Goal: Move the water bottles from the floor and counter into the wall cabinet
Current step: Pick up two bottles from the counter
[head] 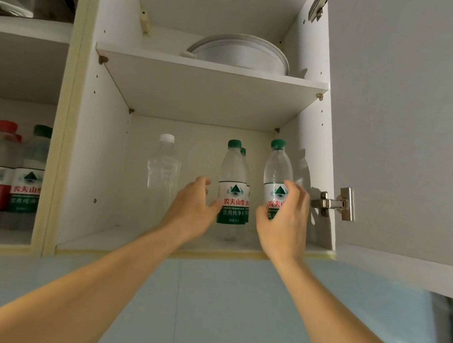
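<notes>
Your right hand (pixel 284 222) gripped a clear plastic water bottle with a green cap and green-and-white label (pixel 277 176), fingers curled round the label band, thumb on its left side. The bottle stood upright at the right of the white wall cabinet's lower shelf (pixel 95 237), near the front edge; whether its base touched the shelf could not be told, your hand hid it.

Your left hand (pixel 192 209) was loosely cupped, thumb tip touching the label of a second green-capped clear bottle (pixel 232 183) standing mid-shelf; the fingers curled in behind but closed round nothing. A third green cap (pixel 243 151) showed just behind that bottle. A clear unlabelled bottle with a white cap (pixel 163 170) stood to the left, apart from your hand.

Both forearms reached up and in from below. On the upper shelf (pixel 210 70) lay a white round dish (pixel 240 52). The grey cabinet door (pixel 408 129) stood open at right. The neighbouring left compartment held red- and green-labelled bottles (pixel 7 170).
</notes>
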Demonstrator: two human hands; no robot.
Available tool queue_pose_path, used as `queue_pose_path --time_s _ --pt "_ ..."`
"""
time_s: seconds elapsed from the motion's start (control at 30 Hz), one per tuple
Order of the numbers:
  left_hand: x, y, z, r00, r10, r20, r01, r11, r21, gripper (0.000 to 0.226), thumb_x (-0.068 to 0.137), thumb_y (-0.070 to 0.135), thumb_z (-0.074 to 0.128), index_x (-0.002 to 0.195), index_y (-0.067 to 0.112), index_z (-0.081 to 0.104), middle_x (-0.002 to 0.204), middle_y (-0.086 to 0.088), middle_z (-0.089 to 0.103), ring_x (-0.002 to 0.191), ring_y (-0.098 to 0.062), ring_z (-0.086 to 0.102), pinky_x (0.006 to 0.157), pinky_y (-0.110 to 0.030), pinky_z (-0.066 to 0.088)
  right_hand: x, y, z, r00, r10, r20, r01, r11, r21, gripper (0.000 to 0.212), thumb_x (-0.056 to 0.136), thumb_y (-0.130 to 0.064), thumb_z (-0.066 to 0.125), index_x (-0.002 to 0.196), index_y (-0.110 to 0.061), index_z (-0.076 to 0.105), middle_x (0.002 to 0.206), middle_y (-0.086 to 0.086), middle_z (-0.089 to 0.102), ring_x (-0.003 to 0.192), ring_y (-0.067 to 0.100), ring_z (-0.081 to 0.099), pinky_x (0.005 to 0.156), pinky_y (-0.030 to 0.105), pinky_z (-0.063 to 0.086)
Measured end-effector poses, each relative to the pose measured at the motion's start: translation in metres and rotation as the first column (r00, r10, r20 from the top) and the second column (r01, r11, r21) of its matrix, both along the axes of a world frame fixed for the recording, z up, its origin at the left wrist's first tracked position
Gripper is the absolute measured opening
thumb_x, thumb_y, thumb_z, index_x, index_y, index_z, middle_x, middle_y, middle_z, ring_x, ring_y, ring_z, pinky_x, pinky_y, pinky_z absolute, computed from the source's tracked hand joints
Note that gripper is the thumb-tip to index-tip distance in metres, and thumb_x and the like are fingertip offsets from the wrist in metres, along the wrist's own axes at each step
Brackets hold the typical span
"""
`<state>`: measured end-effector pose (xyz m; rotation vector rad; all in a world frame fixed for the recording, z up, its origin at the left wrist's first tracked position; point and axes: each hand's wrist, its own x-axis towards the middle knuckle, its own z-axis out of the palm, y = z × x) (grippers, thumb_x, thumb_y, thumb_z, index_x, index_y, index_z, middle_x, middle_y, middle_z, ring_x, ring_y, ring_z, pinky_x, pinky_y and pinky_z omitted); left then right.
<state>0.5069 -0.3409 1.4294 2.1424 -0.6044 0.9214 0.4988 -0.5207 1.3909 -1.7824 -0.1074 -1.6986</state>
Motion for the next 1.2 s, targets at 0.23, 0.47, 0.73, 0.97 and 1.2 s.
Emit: queue_pose_path --time_s 0.23,0.47,0.73,0.97,1.2 --pt "-0.034 0.058 -0.026 0.986 -0.038 0.163 0.044 0.999 -0.033 0.031 0.097 0.029 0.063 0.126 0.019 0.06 0.11 0.006 0.063 0.1 -0.011 0.061 0.084 -0.026 0.048 -0.031 0.025 -0.013 0.994 -0.104 0.022 0.106 0.985 -0.137 0.053 0.076 -0.003 0.066 0.129 -0.004 0.058 0.137 0.017 0.047 0.125 0.038 0.046 0.104 0.048 0.04" --pt "-0.063 0.095 -0.082 0.951 -0.169 0.259 0.185 0.982 -0.037 0.014 0.098 0.02 0.063 0.112 0.017 0.067 0.103 0.004 0.067 0.095 -0.007 0.063 0.074 -0.011 0.048 -0.067 0.076 -0.075 0.992 0.119 -0.042 -0.126 0.918 -0.376 0.041 0.079 -0.002 0.058 0.12 0.002 0.063 0.12 0.016 0.058 0.115 0.036 0.056 0.1 0.045 0.046" --pt "-0.074 0.112 -0.19 0.963 -0.239 0.125 0.249 0.965 -0.076 0.008 0.098 0.02 0.064 0.104 0.018 0.068 0.097 0.01 0.067 0.091 -0.004 0.063 0.072 -0.012 0.049 -0.088 0.096 -0.182 0.826 0.307 -0.472 -0.43 0.886 -0.177 0.02 0.087 -0.006 0.06 0.104 -0.013 0.068 0.098 -0.005 0.065 0.085 0.01 0.064 0.069 0.026 0.053" --pt "-0.071 0.111 -0.345 0.921 -0.249 -0.298 0.198 0.961 -0.191 0.003 0.095 0.021 0.068 0.096 0.023 0.067 0.089 0.014 0.068 0.082 0.006 0.061 0.07 -0.01 0.047 -0.109 0.096 -0.326 0.47 0.247 -0.847 -0.443 0.896 0.016 0.02 0.09 -0.008 0.063 0.108 -0.011 0.073 0.099 0.004 0.073 0.087 0.017 0.068 0.087 0.031 0.054" --pt "-0.096 0.105 -0.474 0.721 -0.198 -0.664 0.157 0.98 -0.123 0.013 0.094 0.042 0.065 0.104 0.033 0.063 0.096 0.016 0.065 0.084 0.002 0.062 0.071 -0.017 0.05 -0.13 0.064 -0.437 0.193 0.172 -0.966 -0.349 0.932 0.096 0.028 0.096 -0.015 0.062 0.124 -0.014 0.067 0.115 0.0 0.068 0.097 0.009 0.062 0.076 0.006 0.042"
